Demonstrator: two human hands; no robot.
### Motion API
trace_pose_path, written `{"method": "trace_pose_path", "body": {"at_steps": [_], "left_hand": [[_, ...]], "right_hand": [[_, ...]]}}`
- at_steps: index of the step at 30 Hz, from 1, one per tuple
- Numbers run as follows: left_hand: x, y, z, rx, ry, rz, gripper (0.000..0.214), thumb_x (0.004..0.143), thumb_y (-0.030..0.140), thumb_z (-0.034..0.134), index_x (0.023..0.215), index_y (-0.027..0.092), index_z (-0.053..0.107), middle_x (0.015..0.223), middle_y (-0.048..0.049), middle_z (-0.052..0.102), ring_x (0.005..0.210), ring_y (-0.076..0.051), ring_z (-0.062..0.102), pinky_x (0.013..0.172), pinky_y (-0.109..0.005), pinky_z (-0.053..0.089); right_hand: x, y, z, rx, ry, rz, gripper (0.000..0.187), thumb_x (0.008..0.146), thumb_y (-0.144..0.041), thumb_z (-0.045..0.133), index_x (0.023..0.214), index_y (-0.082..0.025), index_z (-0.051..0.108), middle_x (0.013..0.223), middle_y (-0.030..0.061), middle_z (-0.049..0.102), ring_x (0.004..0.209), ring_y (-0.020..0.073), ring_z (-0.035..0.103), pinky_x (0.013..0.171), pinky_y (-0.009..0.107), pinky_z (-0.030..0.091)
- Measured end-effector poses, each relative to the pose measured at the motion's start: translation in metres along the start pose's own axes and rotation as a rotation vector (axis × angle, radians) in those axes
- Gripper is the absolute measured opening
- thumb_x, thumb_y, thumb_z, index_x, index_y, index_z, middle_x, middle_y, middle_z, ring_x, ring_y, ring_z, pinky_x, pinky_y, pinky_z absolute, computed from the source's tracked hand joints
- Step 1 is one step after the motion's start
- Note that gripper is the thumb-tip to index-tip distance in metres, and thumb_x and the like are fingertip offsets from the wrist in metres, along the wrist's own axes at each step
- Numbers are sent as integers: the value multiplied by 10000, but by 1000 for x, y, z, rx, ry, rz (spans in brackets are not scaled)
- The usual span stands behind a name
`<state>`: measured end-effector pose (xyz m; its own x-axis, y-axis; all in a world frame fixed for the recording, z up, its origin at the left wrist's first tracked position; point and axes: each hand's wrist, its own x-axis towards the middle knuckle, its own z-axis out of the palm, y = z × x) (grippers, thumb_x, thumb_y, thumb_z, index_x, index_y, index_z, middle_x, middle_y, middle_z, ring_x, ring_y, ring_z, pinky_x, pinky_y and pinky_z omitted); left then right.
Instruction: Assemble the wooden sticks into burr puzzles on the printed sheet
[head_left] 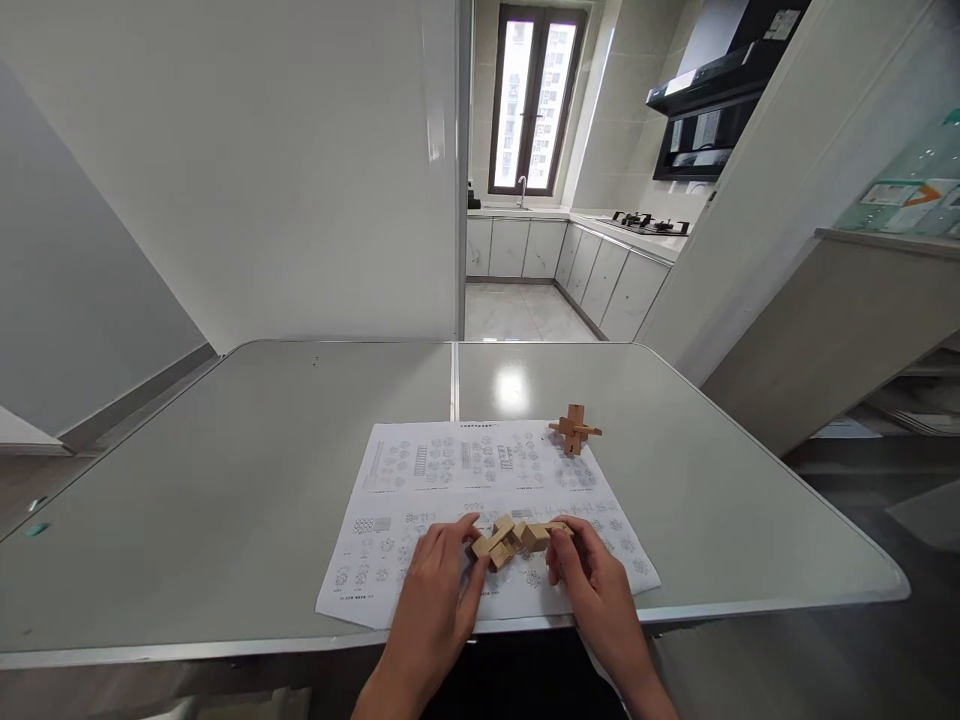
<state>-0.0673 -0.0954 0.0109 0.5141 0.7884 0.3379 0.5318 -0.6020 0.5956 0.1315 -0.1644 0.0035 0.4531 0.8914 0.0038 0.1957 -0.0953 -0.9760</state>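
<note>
Low over the front of a printed instruction sheet (397,505), my left hand (442,575) has its thumb and fingers closed round the left end of a partly joined wooden block puzzle (501,543). From the other side, my right hand (596,575) pinches a notched wooden puzzle piece (536,537) between thumb and fingers. That piece meets the right side of the joined blocks; I cannot tell whether it is slotted in or only touching. A cross-shaped wooden puzzle (574,430) stands at the sheet's far right corner, apart from both hands.
The sheet lies on a grey-green table (225,500) with a pale metal rim and a seam across its middle. A small green bit (37,528) lies near the left edge. Large clear bottles (911,190) stand on a shelf at right. Beyond the doorway is a kitchen counter (547,213).
</note>
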Motion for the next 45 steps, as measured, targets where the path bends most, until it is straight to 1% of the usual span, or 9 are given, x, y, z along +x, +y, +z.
{"method": "trace_pose_path", "body": {"at_steps": [5, 9, 12, 15, 18, 22, 28, 35, 45], "left_hand": [[3, -11, -1, 75, 59, -4, 312, 1055, 292, 536, 1366, 265, 526, 1107, -60, 698, 1042, -273, 685, 909, -473, 589], [6, -5, -1, 106, 140, 35, 236, 1041, 258, 551, 1274, 256, 590, 1171, -77, 675, 1095, -281, 659, 909, -457, 583], [6, 3, -4, 116, 121, 93, 173, 995, 254, 633, 1167, 261, 647, 1237, -84, 639, 1182, -297, 614, 947, -459, 573], [7, 7, -5, 152, 73, 140, 236, 906, 267, 762, 1123, 256, 669, 1286, -90, 616, 1234, -332, 573, 977, -504, 561], [8, 8, -1, 181, 60, 160, 274, 858, 213, 809, 1093, 247, 672, 1311, -93, 607, 1260, -348, 548, 987, -527, 554], [11, 10, 5, 176, 68, 154, 227, 878, 128, 765, 1046, 231, 653, 1300, -93, 621, 1272, -341, 540, 990, -521, 551], [14, 21, 8, 132, 94, 195, 162, 948, 131, 682, 1061, 221, 610, 1235, -89, 668, 1216, -312, 595, 958, -480, 552], [16, 29, 19, 86, 225, 181, 114, 960, 167, 673, 1024, 217, 592, 1272, -115, 617, 1163, -295, 622, 904, -440, 576], [12, 25, 23, 27, 241, 148, 132, 956, 141, 667, 1025, 223, 589, 1209, -92, 624, 1125, -274, 627, 905, -446, 585]], "right_hand": [[0, 0, 1, 6, 1, -5, 462, 998, -654, 509, 1056, -221, 660, 715, 1, 621, 659, 184, 591, 617, 254, 496], [1, 0, 1, -14, 6, -7, 456, 984, -656, 535, 1012, -218, 660, 693, -2, 621, 629, 180, 595, 611, 255, 499], [2, 1, 1, -20, 8, -26, 445, 980, -645, 549, 991, -215, 663, 671, -5, 620, 611, 180, 599, 603, 257, 498], [2, 3, 1, -23, 6, -27, 425, 956, -637, 594, 947, -217, 654, 667, -13, 604, 597, 176, 582, 583, 257, 487], [1, 4, 1, -4, -4, -26, 393, 939, -613, 638, 879, -226, 614, 668, -25, 582, 594, 167, 565, 571, 251, 475], [0, 6, -1, 30, -37, -46, 347, 958, -571, 641, 913, -228, 611, 721, -7, 644, 627, 167, 590, 610, 255, 485], [-2, 4, -4, -4, -101, -54, 339, 979, -561, 616, 1008, -228, 673, 803, 21, 690, 690, 177, 603, 627, 255, 479], [-2, 4, -2, 29, -95, -77, 314, 947, -541, 672, 952, -227, 665, 808, 16, 704, 646, 161, 575, 592, 248, 473], [-6, 3, 4, -71, -47, -162, 343, 971, -555, 632, 993, -218, 690, 845, 47, 759, 631, 188, 663, 584, 268, 525]]}}
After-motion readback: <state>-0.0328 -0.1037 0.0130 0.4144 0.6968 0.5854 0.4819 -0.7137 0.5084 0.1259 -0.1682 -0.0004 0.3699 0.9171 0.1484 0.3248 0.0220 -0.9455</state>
